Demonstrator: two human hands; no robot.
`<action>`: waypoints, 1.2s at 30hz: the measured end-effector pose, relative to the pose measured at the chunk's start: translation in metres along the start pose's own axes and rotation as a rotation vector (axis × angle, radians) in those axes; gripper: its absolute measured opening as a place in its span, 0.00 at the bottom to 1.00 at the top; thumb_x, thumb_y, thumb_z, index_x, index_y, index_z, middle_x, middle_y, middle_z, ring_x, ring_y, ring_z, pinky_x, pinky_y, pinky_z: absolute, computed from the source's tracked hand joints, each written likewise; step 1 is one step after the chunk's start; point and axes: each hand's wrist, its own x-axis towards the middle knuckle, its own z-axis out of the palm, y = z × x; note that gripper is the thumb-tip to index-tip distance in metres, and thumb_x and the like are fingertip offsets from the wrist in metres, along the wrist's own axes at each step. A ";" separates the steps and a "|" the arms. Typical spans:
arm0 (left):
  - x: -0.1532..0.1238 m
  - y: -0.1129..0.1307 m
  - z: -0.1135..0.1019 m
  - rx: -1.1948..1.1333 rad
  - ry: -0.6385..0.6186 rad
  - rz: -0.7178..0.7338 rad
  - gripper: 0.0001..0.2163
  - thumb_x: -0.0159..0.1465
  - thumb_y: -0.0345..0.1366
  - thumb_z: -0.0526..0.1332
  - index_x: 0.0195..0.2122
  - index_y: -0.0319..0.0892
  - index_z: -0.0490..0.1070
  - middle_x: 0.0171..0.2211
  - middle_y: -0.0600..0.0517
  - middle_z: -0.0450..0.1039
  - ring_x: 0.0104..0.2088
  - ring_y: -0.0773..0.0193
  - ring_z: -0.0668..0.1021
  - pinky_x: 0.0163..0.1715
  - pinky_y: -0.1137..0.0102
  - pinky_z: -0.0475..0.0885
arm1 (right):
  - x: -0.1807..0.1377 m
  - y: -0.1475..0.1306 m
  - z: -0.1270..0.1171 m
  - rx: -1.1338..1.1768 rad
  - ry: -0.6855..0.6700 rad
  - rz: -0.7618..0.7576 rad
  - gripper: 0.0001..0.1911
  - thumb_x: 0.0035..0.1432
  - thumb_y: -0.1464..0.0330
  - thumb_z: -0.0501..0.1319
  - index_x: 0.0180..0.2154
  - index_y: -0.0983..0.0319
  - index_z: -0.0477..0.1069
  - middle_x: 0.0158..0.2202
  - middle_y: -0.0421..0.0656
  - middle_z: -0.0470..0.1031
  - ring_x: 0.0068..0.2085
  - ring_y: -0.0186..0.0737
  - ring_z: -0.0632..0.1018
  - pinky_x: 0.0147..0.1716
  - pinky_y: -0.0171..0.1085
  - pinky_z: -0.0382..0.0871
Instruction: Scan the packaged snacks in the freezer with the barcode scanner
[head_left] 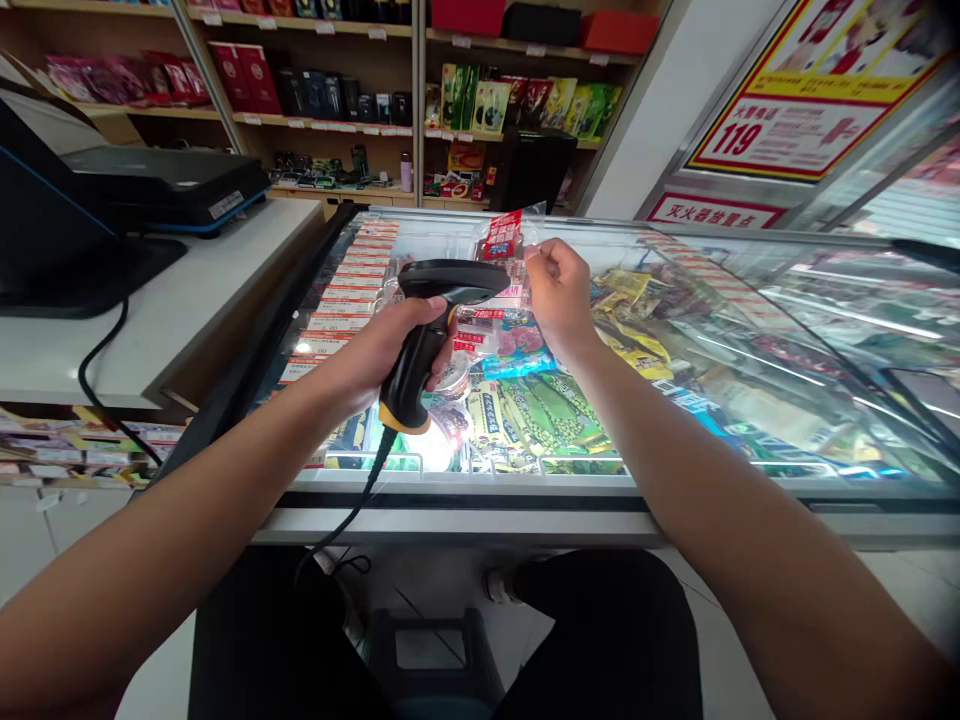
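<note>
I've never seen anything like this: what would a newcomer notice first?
Probably the black-and-yellow scanner in the left fingers, near mid-picture. Just beyond its head, the right fingers hold a clear packet with a red label. Below both lies a display case full of colourful packets.

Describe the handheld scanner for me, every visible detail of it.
The handheld scanner is black with yellow trim, apparently plastic, with a broad head atop a thick handle. The left hand grips the handle, holding it tilted, head uppermost, over the display case. A black cable runs down from the handle's base. Whether it is scanning cannot be told.
</note>
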 end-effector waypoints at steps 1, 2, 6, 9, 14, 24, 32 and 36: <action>0.000 0.000 -0.001 0.002 -0.003 0.006 0.13 0.65 0.46 0.56 0.32 0.42 0.67 0.18 0.54 0.66 0.17 0.67 0.69 0.22 0.71 0.68 | 0.001 0.002 0.000 0.015 0.005 -0.023 0.21 0.68 0.50 0.56 0.29 0.56 0.57 0.26 0.39 0.59 0.29 0.37 0.67 0.30 0.37 0.68; 0.001 0.000 -0.001 0.005 -0.005 0.012 0.13 0.65 0.46 0.56 0.32 0.42 0.67 0.18 0.54 0.66 0.17 0.67 0.69 0.22 0.71 0.68 | 0.001 0.003 0.001 0.031 0.010 -0.044 0.22 0.67 0.50 0.57 0.28 0.56 0.57 0.26 0.39 0.59 0.29 0.37 0.67 0.31 0.38 0.68; 0.003 -0.002 -0.003 0.013 0.020 0.000 0.13 0.65 0.46 0.57 0.33 0.41 0.68 0.18 0.53 0.67 0.17 0.66 0.70 0.22 0.71 0.68 | 0.002 0.004 0.001 0.043 0.021 -0.075 0.22 0.67 0.49 0.58 0.28 0.56 0.58 0.27 0.39 0.58 0.32 0.39 0.69 0.34 0.39 0.69; 0.004 -0.002 -0.004 0.013 0.037 0.001 0.12 0.64 0.46 0.58 0.32 0.42 0.67 0.18 0.53 0.67 0.17 0.66 0.70 0.21 0.71 0.67 | 0.002 0.002 0.001 0.034 0.015 -0.082 0.22 0.67 0.49 0.57 0.28 0.56 0.58 0.27 0.39 0.58 0.34 0.40 0.70 0.35 0.40 0.70; 0.004 -0.001 -0.004 0.017 0.023 0.017 0.12 0.63 0.46 0.58 0.32 0.42 0.67 0.18 0.54 0.67 0.17 0.67 0.69 0.21 0.71 0.67 | 0.001 -0.001 0.000 0.002 0.028 -0.052 0.22 0.67 0.49 0.57 0.29 0.56 0.59 0.28 0.40 0.61 0.37 0.41 0.72 0.36 0.40 0.72; 0.006 -0.001 -0.009 0.052 0.076 0.049 0.12 0.64 0.46 0.56 0.34 0.42 0.68 0.18 0.55 0.67 0.16 0.67 0.69 0.20 0.72 0.66 | 0.028 0.022 -0.028 -0.153 0.214 0.065 0.16 0.64 0.61 0.58 0.25 0.56 0.60 0.22 0.37 0.61 0.25 0.37 0.67 0.28 0.38 0.64; 0.009 -0.004 -0.012 0.067 0.147 0.000 0.12 0.64 0.45 0.56 0.32 0.41 0.68 0.19 0.54 0.68 0.16 0.68 0.69 0.20 0.73 0.66 | 0.035 0.038 -0.066 -0.855 -0.027 0.237 0.15 0.54 0.63 0.68 0.41 0.66 0.77 0.47 0.59 0.77 0.54 0.63 0.75 0.55 0.56 0.66; 0.011 -0.006 -0.012 0.096 0.193 -0.016 0.11 0.63 0.44 0.55 0.30 0.41 0.67 0.18 0.53 0.68 0.17 0.67 0.69 0.19 0.73 0.66 | 0.013 -0.001 -0.032 -0.644 -0.206 0.168 0.15 0.65 0.60 0.60 0.42 0.64 0.78 0.40 0.54 0.80 0.44 0.55 0.81 0.47 0.50 0.73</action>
